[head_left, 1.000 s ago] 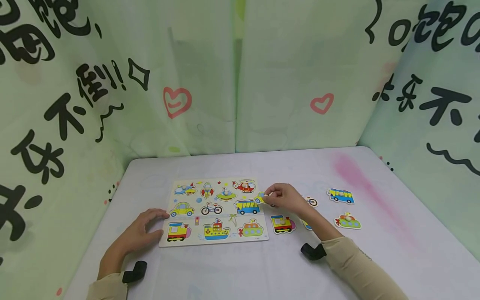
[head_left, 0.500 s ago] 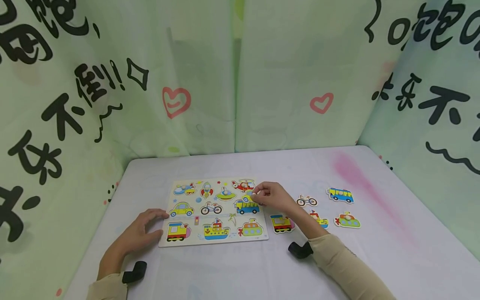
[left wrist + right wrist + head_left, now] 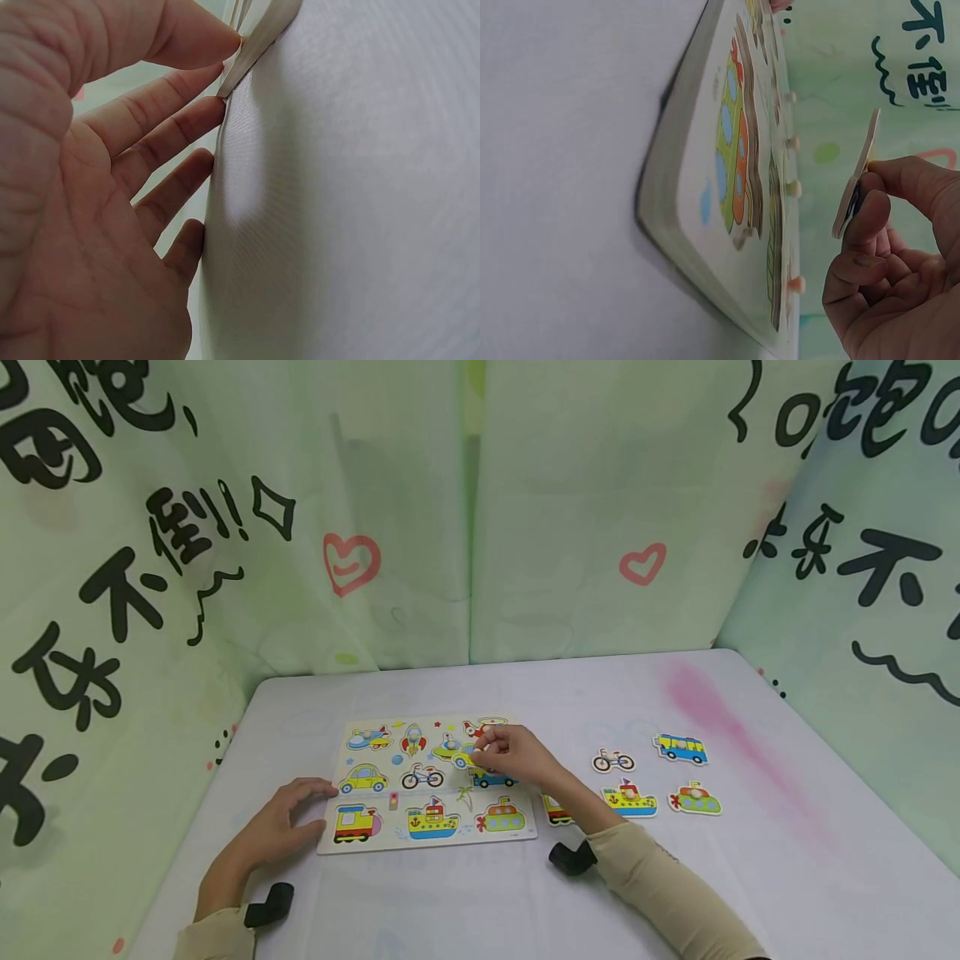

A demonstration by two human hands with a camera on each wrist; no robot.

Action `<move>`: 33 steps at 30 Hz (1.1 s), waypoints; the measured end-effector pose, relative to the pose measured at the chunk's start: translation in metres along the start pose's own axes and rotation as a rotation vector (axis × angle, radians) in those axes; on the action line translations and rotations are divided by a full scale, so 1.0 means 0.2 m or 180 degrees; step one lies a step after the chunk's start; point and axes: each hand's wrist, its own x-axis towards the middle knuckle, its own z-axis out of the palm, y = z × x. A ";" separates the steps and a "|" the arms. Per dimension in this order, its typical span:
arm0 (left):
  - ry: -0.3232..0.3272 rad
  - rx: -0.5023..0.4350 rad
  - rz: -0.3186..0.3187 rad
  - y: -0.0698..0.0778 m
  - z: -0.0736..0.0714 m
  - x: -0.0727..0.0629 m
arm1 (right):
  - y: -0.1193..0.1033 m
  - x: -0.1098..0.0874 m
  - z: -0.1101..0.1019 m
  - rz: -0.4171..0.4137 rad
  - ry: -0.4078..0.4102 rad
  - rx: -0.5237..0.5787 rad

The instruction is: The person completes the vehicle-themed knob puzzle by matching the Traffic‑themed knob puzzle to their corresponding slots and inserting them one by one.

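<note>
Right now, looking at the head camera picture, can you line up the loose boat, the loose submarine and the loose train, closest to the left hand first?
From the left hand:
1. Loose train: just right of the board, partly covered.
2. Loose boat: farther right, in the middle.
3. Loose submarine: farthest right of the three.

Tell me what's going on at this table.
A person's right hand pinches a yellow car piece above a puzzle board while the left hand touches the board's left edge. Loose on the table to the right lie bicycle, bus, ship, submarine and train pieces, the train partly hidden by the right forearm.
</note>
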 end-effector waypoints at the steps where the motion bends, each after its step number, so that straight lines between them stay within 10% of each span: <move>1: 0.0002 -0.0003 0.0006 0.00 0.00 0.00 | -0.01 0.00 0.01 0.0004 -0.0008 0.0003; 33: -0.0036 -0.0008 -0.0008 0.00 0.00 0.00 | -0.12 0.14 0.37 -0.0173 -0.0326 0.0088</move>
